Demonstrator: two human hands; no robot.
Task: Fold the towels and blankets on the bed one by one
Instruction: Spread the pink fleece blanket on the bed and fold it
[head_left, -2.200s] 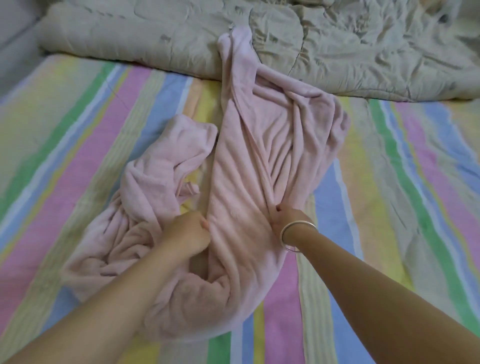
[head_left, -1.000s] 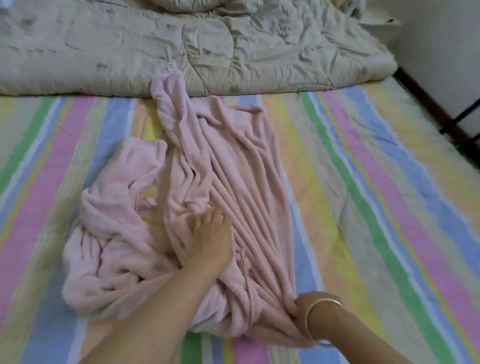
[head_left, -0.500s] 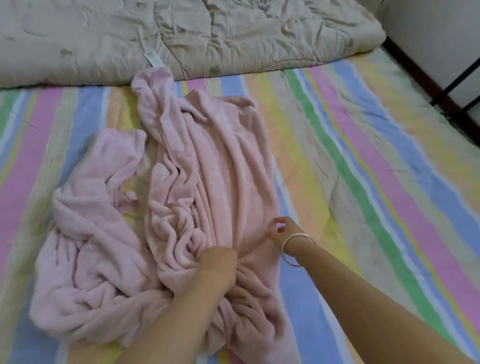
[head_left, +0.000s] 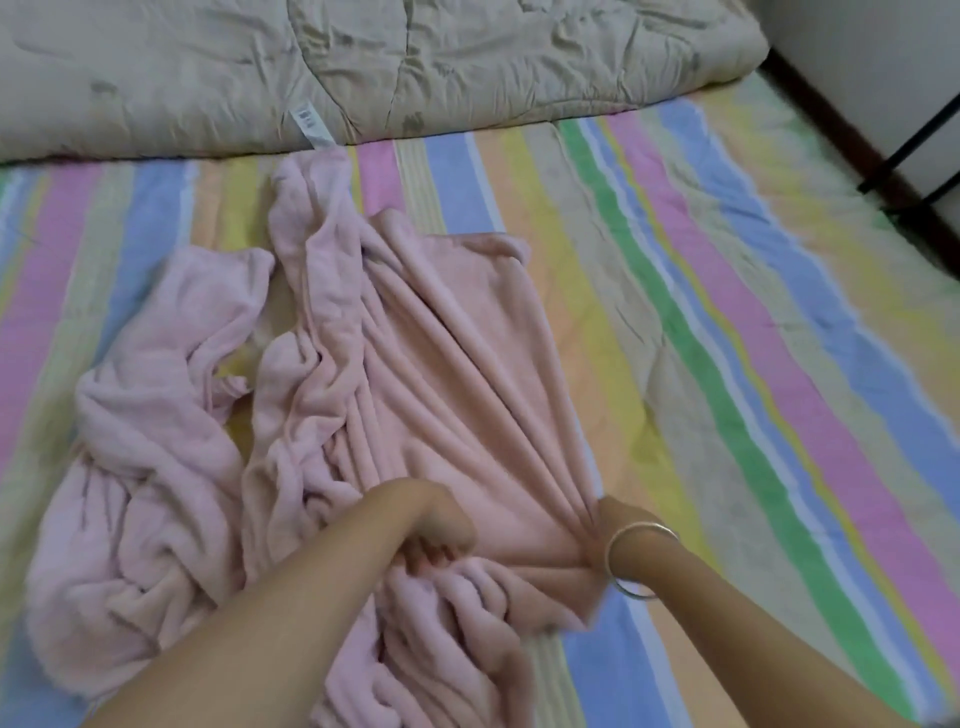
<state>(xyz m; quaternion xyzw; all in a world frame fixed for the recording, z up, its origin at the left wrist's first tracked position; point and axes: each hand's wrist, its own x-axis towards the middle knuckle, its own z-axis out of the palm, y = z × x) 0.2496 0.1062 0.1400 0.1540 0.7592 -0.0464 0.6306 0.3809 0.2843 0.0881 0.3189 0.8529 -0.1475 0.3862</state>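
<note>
A pink fleece blanket (head_left: 426, 374) lies crumpled on the striped bed sheet (head_left: 727, 332), its left half bunched in a heap and its right half drawn into long pleats. My left hand (head_left: 441, 530) grips a fold of the blanket near its lower middle, fingers curled into the cloth. My right hand (head_left: 605, 522), with a silver bangle on the wrist, pinches the blanket's right edge where the pleats run together; most of its fingers are hidden in the fabric.
A beige quilted comforter (head_left: 363, 67) lies across the far end of the bed, with a white label at its edge. The bed's right edge meets a dark skirting board (head_left: 852, 135) and a white wall. Bare striped sheet spreads to the right.
My right hand has taken hold of the blanket's right edge and pulled it toward me, tightening the pleats. My left hand stays gripping the lower middle fold.
</note>
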